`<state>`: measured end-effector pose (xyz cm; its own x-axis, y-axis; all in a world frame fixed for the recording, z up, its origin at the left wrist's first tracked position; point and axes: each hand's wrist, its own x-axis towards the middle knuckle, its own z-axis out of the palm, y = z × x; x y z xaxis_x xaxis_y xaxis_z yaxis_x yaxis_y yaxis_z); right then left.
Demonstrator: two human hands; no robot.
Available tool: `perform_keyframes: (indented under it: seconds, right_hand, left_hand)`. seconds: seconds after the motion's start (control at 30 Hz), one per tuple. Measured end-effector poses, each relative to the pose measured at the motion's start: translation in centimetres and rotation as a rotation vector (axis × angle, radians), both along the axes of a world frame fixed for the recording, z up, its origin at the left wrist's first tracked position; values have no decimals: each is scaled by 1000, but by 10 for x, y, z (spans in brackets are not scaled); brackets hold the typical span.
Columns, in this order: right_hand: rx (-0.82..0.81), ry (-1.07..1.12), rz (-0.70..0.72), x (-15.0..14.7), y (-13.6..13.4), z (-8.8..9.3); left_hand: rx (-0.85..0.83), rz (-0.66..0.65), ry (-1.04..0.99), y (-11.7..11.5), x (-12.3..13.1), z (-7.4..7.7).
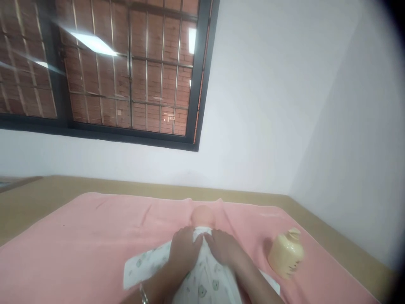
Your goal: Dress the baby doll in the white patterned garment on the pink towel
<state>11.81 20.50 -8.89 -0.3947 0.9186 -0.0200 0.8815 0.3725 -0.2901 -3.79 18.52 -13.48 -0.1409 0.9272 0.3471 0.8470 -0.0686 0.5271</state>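
A baby doll (203,216) lies on a pink blanket (95,236), its smooth, bald head pointing to the far edge. It has on a white baby garment (202,278) with small green-grey prints, and one sleeve spreads out to the left. My left hand (186,249) is closed on the garment at the left of the neckline, thumb towards the middle. On the other side of the neckline, my right hand (223,247) grips the cloth in the same way. Both thumbs nearly meet just below the head. The fingertips are partly hidden around the shoulders.
To the right on the blanket stands a cream-coloured container (286,254) with a spout-like top and dark markings. A tan surface (63,185) borders the blanket. Behind are a white wall (253,105) and a dark-framed, barred window (129,76). A bracelet (143,294) circles my left wrist.
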Motion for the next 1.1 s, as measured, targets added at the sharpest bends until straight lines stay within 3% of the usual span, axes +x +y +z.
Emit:
perform_keyframes:
  seconds: [0.1,0.2,0.33,0.43,0.57,0.7,0.83,1.03,1.1]
  right_hand:
    - [-51,10,-20,0,6,-4]
    - [99,-72,-38,-8,0,-8]
    - [256,-128,11,-17,-8,-12]
    - [156,-76,-19,-12,0,-14]
    - [-22,27,-26,0,10,-10]
    - [50,-37,-83,-4,5,-3]
    - [138,-72,-124,-10,4,-2]
    - [-52,46,-70,3,16,-3]
    - [-26,21,-83,2,13,-2]
  left_hand:
    - [93,-46,15,0,-1,-6]
    - [126,-42,25,2,-2,-11]
    - [15,29,-29,3,-3,-11]
    - [-20,39,-13,4,-2,-9]
    - [51,-15,17,5,-1,-9]
    - [101,-63,43,6,0,-9]
    - [31,-14,19,8,0,-7]
    - [55,-79,52,11,1,-8]
    - [86,-108,59,10,1,-6]
